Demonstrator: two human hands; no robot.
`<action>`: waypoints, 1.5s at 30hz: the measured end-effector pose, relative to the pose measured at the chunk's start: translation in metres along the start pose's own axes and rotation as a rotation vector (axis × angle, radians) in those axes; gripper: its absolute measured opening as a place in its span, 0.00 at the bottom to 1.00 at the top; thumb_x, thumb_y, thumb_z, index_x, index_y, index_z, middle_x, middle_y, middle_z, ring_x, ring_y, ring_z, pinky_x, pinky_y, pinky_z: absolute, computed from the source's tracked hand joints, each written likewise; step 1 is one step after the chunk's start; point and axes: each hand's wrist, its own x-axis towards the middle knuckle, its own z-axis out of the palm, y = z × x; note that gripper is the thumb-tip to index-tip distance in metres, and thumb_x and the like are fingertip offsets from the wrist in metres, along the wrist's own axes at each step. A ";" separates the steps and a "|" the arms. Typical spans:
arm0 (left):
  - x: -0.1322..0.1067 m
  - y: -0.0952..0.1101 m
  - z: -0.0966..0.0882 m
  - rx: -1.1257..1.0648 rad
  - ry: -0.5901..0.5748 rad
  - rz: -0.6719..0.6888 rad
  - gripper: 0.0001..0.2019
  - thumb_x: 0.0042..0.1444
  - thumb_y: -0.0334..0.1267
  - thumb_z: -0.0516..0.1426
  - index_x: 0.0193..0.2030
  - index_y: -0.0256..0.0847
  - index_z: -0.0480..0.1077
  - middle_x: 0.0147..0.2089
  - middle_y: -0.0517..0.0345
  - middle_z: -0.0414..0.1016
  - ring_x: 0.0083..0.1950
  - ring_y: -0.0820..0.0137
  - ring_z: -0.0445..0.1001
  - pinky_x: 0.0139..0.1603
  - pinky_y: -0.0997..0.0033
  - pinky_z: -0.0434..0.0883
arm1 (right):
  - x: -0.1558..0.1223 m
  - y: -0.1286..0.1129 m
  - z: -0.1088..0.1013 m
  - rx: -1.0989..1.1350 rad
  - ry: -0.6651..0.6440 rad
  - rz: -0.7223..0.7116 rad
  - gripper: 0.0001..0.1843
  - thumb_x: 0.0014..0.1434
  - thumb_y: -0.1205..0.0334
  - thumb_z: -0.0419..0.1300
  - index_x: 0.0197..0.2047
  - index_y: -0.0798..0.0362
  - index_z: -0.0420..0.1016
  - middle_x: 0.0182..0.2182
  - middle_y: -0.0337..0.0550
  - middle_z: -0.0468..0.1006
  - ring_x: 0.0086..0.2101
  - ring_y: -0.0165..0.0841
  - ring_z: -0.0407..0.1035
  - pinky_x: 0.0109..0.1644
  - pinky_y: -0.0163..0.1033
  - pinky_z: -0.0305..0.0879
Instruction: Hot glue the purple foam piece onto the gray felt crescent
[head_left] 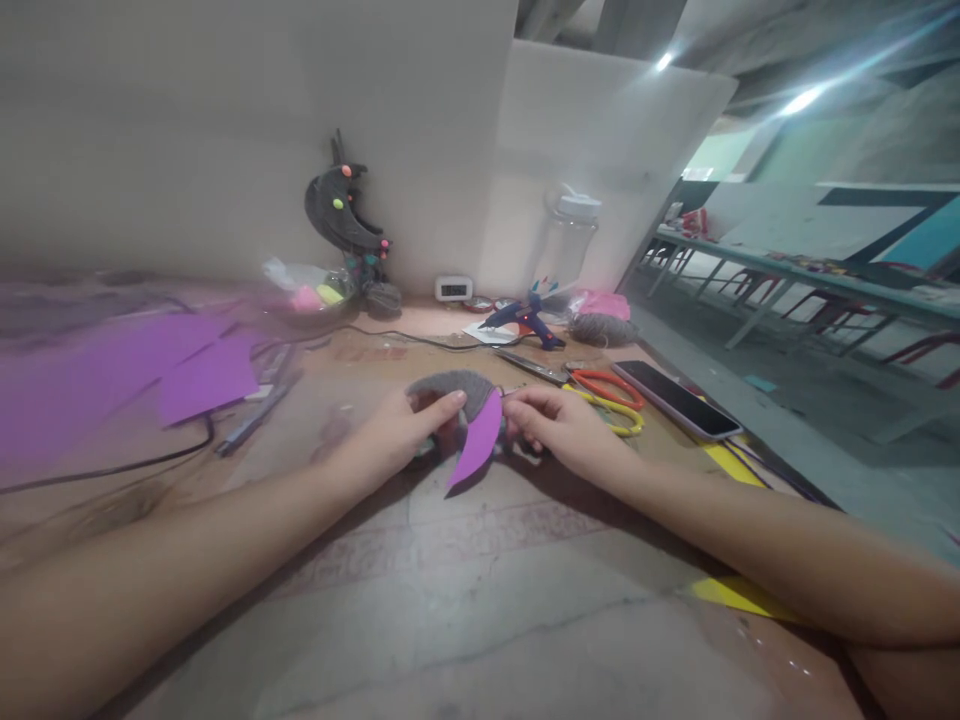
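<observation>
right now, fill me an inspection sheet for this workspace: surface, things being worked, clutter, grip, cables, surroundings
Surface: table, streaked and marked
Job's things: grey curved piece and purple pointed piece, together between the hands
Clutter: orange-handled scissors, yellow-handled scissors and phone at right; glue gun behind; purple sheets at left
Grip: left hand pinches the grey piece; right hand is at the purple piece's upper end, its hold unclear
Cables: black cable at left; thin dark cable running towards the glue gun
Surroundings: pale panel behind; another table at far right
</observation>
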 end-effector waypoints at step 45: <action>-0.007 0.009 0.002 -0.057 -0.043 -0.049 0.11 0.56 0.46 0.58 0.31 0.40 0.70 0.28 0.63 0.72 0.28 0.73 0.69 0.30 0.74 0.66 | -0.002 0.005 0.001 0.012 0.173 -0.176 0.16 0.61 0.53 0.57 0.49 0.51 0.68 0.22 0.31 0.65 0.22 0.27 0.61 0.25 0.33 0.57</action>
